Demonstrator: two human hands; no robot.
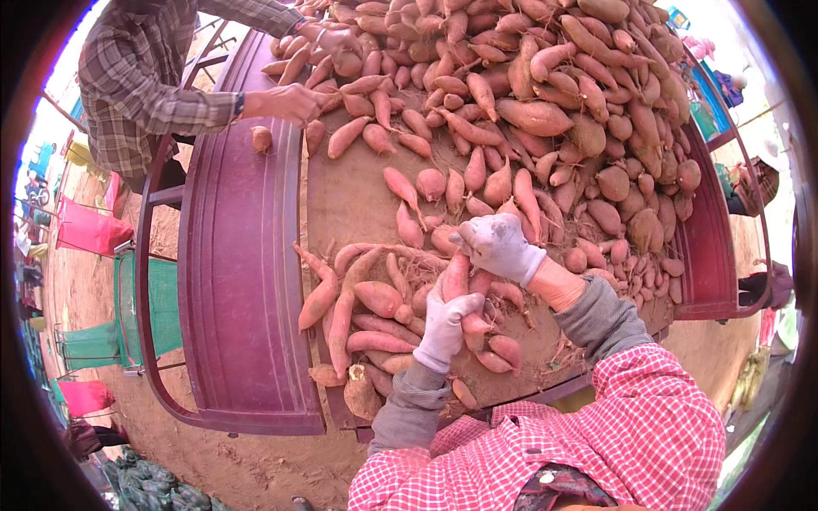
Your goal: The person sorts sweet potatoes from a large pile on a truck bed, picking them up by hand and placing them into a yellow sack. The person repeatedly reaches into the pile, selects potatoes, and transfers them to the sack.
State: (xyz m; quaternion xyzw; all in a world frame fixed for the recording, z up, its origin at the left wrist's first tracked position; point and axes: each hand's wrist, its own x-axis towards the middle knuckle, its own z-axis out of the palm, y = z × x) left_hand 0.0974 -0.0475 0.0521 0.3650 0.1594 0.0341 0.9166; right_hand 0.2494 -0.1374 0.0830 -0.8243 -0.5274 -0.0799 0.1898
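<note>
My left hand (449, 320), in a white glove, is closed around a reddish sweet potato (455, 278) held over the near end of the truck bed. At its upper end is my right hand (500, 247), in a dirt-stained white glove; its fingers are bent against the root's tip, and whether they grip it cannot be told. Loose sweet potatoes (378, 299) lie to the left and below my left hand, some long and curved. A broken one with a pale end (362, 391) rests at the near edge. Beyond my hands rises a large heap of sweet potatoes (535, 118).
A purple metal side panel (246, 268) with a rail lies folded out left, one sweet potato (261, 138) on it. A co-worker in a plaid shirt (160, 96) reaches into the heap from there. Another red panel (706, 255) is at right. Green and pink mesh holders stand left.
</note>
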